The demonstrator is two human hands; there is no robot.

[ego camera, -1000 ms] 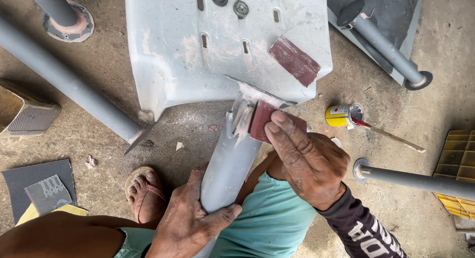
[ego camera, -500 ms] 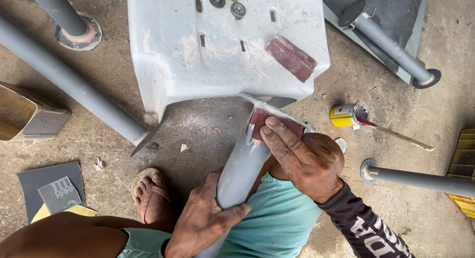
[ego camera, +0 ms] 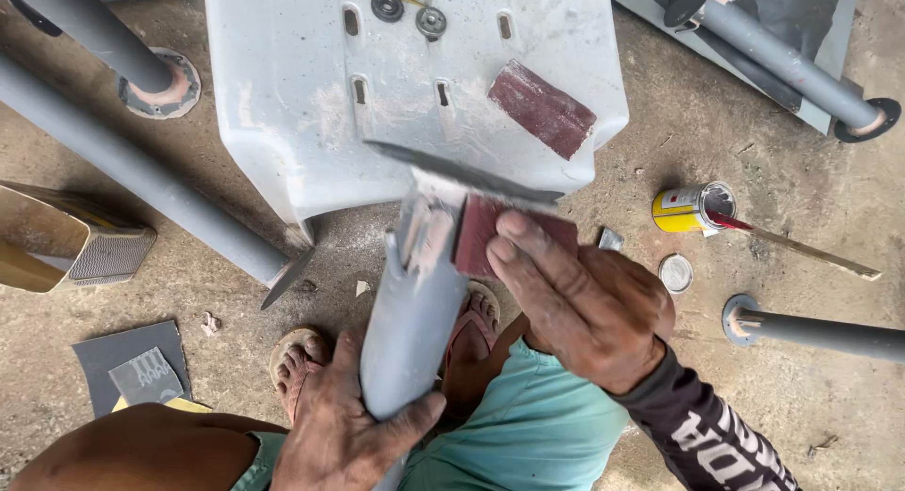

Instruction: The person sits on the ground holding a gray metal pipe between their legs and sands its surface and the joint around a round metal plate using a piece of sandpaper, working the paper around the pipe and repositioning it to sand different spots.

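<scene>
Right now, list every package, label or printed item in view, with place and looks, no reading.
Small tin can: floor right of right hand, on its side, yellow label with red and white.
Can lid: round, silvery, just below.
Sandpaper sheets: lower left, grey, pale markings.

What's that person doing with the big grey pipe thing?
A person is sitting on the concrete floor sanding a grey metal tube leg. The left hand grips the tube low down, while the right hand presses a reddish-brown piece of sandpaper against its upper end, where the paint looks rubbed pale. Just above lies an upturned grey moulded seat with another sandpaper piece on it. A small yellow open tin sits to the right.
</scene>
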